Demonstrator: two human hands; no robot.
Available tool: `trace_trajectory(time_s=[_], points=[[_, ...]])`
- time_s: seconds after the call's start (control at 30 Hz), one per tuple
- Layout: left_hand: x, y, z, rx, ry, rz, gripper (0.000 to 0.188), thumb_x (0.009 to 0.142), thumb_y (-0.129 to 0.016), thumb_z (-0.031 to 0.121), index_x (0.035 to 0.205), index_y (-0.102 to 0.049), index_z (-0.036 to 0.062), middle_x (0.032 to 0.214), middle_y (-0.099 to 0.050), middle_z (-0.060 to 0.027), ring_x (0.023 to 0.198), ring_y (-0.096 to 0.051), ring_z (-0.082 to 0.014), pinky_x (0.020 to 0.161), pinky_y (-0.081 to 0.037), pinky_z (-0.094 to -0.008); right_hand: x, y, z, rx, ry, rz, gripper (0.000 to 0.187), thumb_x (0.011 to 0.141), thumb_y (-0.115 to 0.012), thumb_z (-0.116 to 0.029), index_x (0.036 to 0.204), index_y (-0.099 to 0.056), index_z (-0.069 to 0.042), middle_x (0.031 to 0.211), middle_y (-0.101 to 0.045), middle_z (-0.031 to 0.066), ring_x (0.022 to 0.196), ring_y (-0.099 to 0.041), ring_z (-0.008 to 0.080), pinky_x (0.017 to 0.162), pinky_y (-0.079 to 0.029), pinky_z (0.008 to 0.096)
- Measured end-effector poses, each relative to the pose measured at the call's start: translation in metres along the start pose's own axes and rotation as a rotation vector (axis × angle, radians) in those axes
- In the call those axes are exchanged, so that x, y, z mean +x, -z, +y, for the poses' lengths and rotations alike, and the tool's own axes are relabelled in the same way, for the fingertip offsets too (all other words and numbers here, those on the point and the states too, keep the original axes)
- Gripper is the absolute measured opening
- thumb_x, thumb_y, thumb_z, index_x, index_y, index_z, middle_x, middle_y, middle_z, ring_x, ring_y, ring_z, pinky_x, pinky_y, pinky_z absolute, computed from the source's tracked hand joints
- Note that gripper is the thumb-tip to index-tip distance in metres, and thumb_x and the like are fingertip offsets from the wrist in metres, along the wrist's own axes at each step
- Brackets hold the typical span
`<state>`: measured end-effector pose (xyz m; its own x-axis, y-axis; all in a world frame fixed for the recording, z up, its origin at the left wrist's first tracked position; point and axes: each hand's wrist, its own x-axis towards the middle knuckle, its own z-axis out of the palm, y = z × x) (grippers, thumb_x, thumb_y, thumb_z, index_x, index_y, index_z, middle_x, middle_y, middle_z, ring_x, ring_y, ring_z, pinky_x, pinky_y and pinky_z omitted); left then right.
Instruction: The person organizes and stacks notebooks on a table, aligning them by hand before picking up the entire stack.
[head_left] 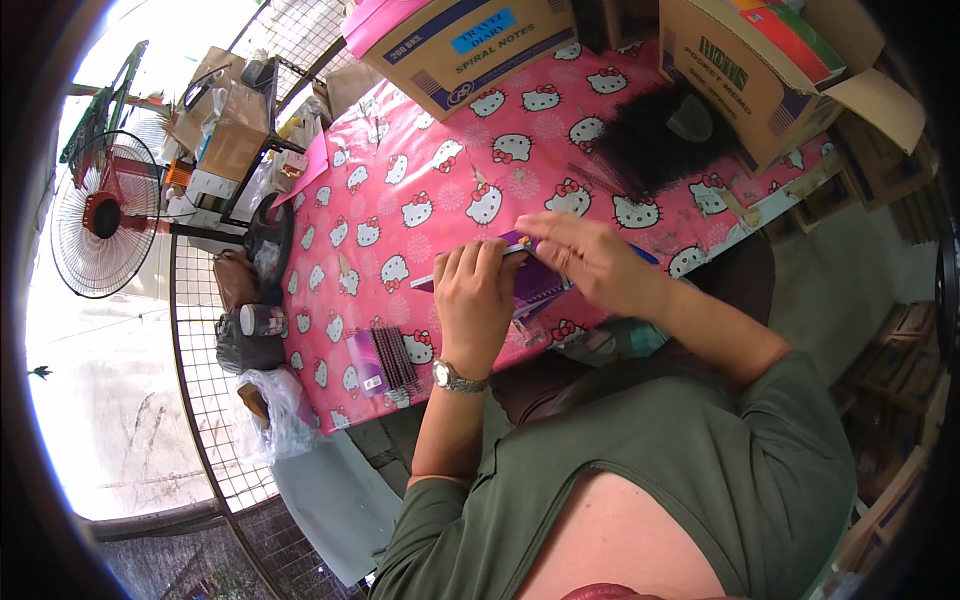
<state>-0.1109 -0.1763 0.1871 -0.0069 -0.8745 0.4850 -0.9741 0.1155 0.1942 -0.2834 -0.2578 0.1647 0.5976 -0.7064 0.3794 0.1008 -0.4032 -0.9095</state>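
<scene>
Near the table's front edge, my left hand (pixel 472 305) is closed around a purple notebook (pixel 515 240), which is tilted up with its thin edge toward me. My right hand (pixel 592 262) has its fingers bent over the notebook's far right corner, thumb tucked in close; part of its grip is hidden. Under the hands, another purple spiral notebook (pixel 537 284) shows its dark coil. To the left of my left hand lies a small stack of purple notebooks (pixel 385 361) with black spiral bindings. A blue object (pixel 644 255) shows behind my right wrist, too covered to name.
A pile of loose black coils (pixel 655 145) lies at the far right of the pink patterned tablecloth (pixel 450 205). Two cardboard boxes stand at the back, one closer to the middle (pixel 480 60) and one at right (pixel 740 85). A fan (pixel 103 215) stands left of the table.
</scene>
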Motion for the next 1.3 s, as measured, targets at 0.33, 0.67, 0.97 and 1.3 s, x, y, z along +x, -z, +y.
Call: trace_trajectory(time_s=[0.33,0.67,0.97,1.3], points=[[0.001,0.005,0.002,-0.038,-0.031,-0.003,0.015,0.086,-0.07,0.012,0.097,-0.063,0.0046,0.086,-0.064,-0.0099,0.084,-0.062,-0.0296,0.083,-0.043,-0.0416,0.022,0.026,-0.004,-0.158,0.138,-0.129,0.022,0.092,-0.066,-0.011,0.113,-0.071,-0.009,0.097,-0.062,0.0094,0.09,-0.065,0.0261,0.077,-0.053,0.0375],[0.001,0.007,0.006,-0.061,-0.004,-0.037,0.016,0.086,-0.07,0.01,0.1,-0.064,0.0045,0.088,-0.066,-0.009,0.084,-0.062,-0.0292,0.084,-0.043,-0.0407,0.021,0.029,0.003,-0.059,0.108,-0.238,0.024,0.09,-0.066,-0.008,0.115,-0.07,-0.009,0.089,-0.063,0.009,0.08,-0.067,0.0256,0.07,-0.054,0.0376],[-0.002,0.015,0.014,-0.024,-0.095,-0.094,0.028,0.086,-0.067,0.012,0.113,-0.058,0.0057,0.098,-0.065,-0.0112,0.092,-0.06,-0.0306,0.09,-0.04,-0.0439,0.01,0.033,-0.028,-0.225,0.044,-0.29,0.047,0.091,-0.065,-0.005,0.135,-0.048,-0.008,0.09,-0.065,0.0152,0.082,-0.068,0.0263,0.068,-0.054,0.0379],[-0.008,0.017,0.001,-0.1,-0.112,-0.145,0.021,0.09,-0.065,0.016,0.108,-0.06,0.006,0.1,-0.065,-0.009,0.096,-0.06,-0.031,0.095,-0.04,-0.0444,0.074,0.127,0.077,-0.559,-0.048,0.084,0.033,0.086,-0.064,-0.014,0.117,-0.06,-0.006,0.125,-0.061,0.0207,0.115,-0.061,0.0355,0.097,-0.049,0.0452]])
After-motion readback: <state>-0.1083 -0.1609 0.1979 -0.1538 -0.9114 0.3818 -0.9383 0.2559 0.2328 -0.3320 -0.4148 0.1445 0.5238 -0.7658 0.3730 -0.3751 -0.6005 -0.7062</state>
